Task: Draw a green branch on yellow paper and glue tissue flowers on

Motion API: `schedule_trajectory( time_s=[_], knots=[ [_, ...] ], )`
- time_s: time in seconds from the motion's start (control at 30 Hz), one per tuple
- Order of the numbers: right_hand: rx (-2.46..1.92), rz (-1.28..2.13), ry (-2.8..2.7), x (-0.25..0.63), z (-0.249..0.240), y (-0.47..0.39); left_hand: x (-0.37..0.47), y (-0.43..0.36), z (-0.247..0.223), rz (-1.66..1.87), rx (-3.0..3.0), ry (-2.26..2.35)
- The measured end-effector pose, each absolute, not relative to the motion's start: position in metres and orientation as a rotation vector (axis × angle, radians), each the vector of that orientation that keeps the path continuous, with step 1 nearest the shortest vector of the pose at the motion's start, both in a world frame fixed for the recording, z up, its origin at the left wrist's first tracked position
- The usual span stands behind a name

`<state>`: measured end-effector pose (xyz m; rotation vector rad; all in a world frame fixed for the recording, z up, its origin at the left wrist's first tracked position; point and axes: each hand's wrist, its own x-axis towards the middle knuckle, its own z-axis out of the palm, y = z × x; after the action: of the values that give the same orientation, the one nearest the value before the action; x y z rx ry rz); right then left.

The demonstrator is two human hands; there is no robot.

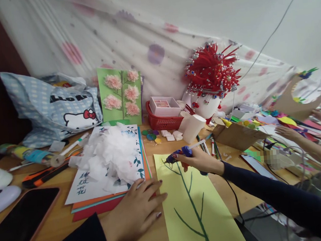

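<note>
My right hand (pixel 202 161) is wrapped around a blue hot glue gun (pixel 184 152) with a white glue stick (pixel 197 144) poking out of its back. Its nozzle points at the upper left corner of a yellow sheet of paper (pixel 212 202), near the tip of a branch. A green stem with several side branches (pixel 194 203) is drawn on that sheet. My left hand (pixel 135 212) lies with fingers spread, its fingertips by the sheet's left edge. Just beyond it, a heap of white tissue paper pieces (pixel 111 154) rests on a white printed sheet (pixel 73 188) over coloured papers.
Far left are a phone (pixel 26 226), an orange-black utility knife (pixel 49 173) and a blue checked bag (pixel 53 115). A green card with pink paper flowers (pixel 123 97) stands behind, near a red basket (pixel 163 120) and a paper roll (pixel 195 128). Another person's hands (pixel 288 133) are at right.
</note>
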<state>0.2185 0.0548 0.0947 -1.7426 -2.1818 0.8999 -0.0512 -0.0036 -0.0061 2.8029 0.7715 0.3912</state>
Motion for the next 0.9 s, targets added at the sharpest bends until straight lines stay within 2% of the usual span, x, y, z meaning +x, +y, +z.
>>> schedule_trajectory(
  time_s=[0.2, 0.5, 0.9],
  knots=[
    [-1.813, 0.897, -2.195, 0.219, 0.091, 0.06, -0.052, -0.004, -0.007, 0.484, 2.805, 0.761],
    [-1.748, 0.898, -2.207, 0.215, 0.093, 0.061, -0.05, -0.005, -0.002, 0.376, 2.8, 0.781],
    [-1.748, 0.878, -2.2, 0.204, 0.097, 0.058, -0.051, -0.004, -0.007, 0.419, 2.804, 0.775]
  ],
)
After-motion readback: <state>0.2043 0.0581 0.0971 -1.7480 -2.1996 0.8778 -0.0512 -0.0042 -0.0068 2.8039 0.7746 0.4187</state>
